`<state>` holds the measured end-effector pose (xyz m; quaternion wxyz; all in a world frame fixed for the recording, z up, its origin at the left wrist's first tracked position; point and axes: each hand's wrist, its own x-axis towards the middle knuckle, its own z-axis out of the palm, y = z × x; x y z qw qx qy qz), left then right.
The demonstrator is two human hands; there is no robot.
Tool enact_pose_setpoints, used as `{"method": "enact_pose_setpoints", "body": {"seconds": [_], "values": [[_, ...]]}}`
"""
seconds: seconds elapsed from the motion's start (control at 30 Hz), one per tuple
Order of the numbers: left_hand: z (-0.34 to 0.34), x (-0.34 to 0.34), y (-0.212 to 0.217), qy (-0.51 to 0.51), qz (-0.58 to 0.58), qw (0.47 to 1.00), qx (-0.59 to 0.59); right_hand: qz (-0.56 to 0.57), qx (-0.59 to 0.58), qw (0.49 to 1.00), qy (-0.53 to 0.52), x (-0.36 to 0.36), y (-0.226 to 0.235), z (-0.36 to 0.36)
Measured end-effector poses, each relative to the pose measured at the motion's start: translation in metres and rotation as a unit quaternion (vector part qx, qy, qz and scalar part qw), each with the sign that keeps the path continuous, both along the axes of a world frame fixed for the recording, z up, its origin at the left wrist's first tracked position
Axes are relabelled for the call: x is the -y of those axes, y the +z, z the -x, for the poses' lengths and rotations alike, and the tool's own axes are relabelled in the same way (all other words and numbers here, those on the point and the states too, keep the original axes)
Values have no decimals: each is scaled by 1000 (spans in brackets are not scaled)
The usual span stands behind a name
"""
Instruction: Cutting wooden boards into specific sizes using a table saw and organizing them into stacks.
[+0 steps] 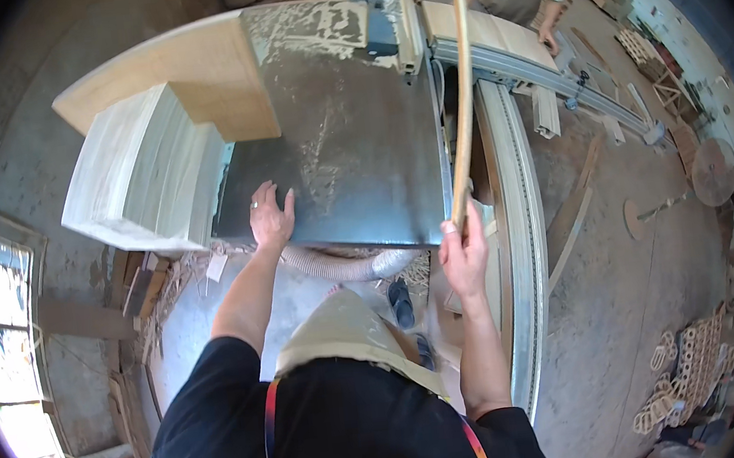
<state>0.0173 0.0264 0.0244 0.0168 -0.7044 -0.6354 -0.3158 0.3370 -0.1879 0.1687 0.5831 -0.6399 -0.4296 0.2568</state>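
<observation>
My right hand (465, 254) is closed round the near end of a long, thin wooden strip (465, 93). The strip runs away from me along the right edge of a dark machine table (352, 172), past the view's top edge. On the near left part of that table, my left hand (270, 217) rests with its fingers apart and holds nothing. Beside it, to the left, stands a stack of pale boards (133, 169). A wide wooden panel (212, 75) stands behind the stack.
Right of the table runs a long metal rail (517, 213). Beyond it, a co-worker's hand (549, 38) touches pale boards (489, 33) by a metal fence (576, 86). A ribbed hose (335, 266) passes under the table's near edge. Wooden pieces (690, 365) are piled at lower right.
</observation>
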Motion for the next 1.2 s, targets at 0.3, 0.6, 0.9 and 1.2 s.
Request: {"method": "enact_pose_setpoints", "body": {"seconds": [0.3,0.6,0.9,1.2], "values": [[4,-15,3,-1,18,1000,5,25,-14,999,-29,-63,-40,-1],[-2,-33,4,-11,19,1000,7,67,-26,994,-77,-143,-19,-39],[4,-40,10,-25,14,1000,5,58,112,988,-89,-228,-25,-78],[10,-51,14,-36,30,999,13,206,313,925,-69,-307,-38,-91]]}}
